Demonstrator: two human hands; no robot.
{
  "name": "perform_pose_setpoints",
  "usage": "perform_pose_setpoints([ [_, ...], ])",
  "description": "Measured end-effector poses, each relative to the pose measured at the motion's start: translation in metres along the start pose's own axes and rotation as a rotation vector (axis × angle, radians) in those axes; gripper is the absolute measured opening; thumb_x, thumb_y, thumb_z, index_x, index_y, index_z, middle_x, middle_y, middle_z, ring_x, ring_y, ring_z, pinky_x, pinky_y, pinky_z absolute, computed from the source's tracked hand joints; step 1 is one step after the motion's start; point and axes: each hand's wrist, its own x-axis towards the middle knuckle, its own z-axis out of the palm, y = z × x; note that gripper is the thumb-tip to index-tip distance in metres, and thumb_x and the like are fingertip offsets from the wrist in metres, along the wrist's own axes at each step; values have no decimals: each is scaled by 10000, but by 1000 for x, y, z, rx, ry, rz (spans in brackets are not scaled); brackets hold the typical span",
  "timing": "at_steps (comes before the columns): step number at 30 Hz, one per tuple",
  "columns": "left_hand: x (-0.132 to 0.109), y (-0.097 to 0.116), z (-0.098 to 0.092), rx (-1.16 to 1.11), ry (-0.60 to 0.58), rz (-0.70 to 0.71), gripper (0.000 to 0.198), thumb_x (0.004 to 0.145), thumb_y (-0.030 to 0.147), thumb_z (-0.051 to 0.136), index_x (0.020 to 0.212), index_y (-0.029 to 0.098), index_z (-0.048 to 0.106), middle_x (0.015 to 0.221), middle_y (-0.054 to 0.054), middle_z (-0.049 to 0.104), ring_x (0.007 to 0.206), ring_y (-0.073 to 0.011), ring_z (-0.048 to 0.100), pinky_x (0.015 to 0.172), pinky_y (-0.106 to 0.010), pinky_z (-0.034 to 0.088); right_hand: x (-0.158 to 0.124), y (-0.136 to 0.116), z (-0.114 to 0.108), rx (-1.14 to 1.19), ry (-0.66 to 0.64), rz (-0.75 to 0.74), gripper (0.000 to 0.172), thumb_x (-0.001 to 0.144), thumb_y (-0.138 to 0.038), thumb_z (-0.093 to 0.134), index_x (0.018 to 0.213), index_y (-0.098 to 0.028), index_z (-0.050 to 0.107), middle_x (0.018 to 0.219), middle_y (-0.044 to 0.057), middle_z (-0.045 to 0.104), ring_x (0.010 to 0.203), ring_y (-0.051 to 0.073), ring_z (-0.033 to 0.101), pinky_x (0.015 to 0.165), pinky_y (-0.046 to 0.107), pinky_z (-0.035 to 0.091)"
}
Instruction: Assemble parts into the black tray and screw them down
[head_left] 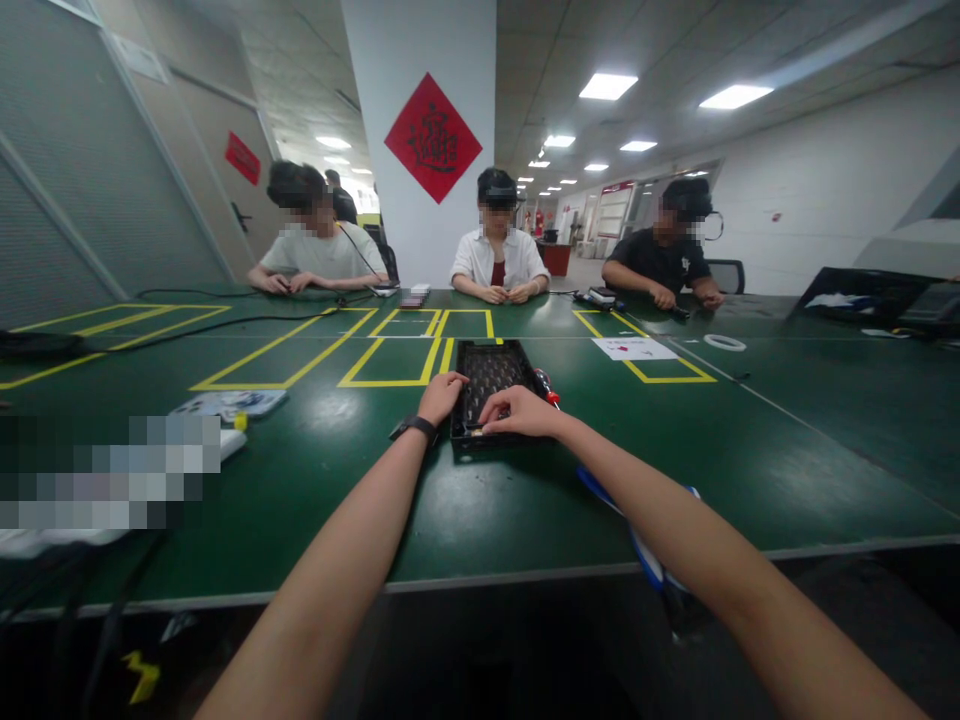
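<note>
A black rectangular tray point(491, 350) with rows of small pockets lies on the green table in front of me. My left hand point(442, 398) holds its left side, fingers curled over the rim. Above the tray's near end is my right hand point(517, 412), palm down, its thumb and fingers bent together close to the near left corner. A small pale piece shows by those fingertips, too small to name. Just right of the tray, a red-and-silver item point(551, 392) is partly hidden by my right hand.
A blue-and-white looped item point(596, 485) lies partly under my right forearm. Left are a phone-like slab point(232, 402) and a blurred white object point(232, 440). Yellow tape outlines point(390, 382), a paper sheet point(634, 349) and a white ring point(724, 342) lie beyond. Three people sit opposite.
</note>
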Motion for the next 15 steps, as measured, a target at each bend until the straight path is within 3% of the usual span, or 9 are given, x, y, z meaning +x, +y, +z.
perform_pose_setpoints([
  [15, -1, 2, -1, 7, 9, -2, 351, 773, 215, 358, 901, 166, 681, 980, -45, 665, 938, -182, 562, 864, -287, 428, 2, 5, 1, 6, 11, -8, 318, 664, -339, 684, 889, -114, 673, 751, 44, 671, 666, 116, 600, 657, 230, 453],
])
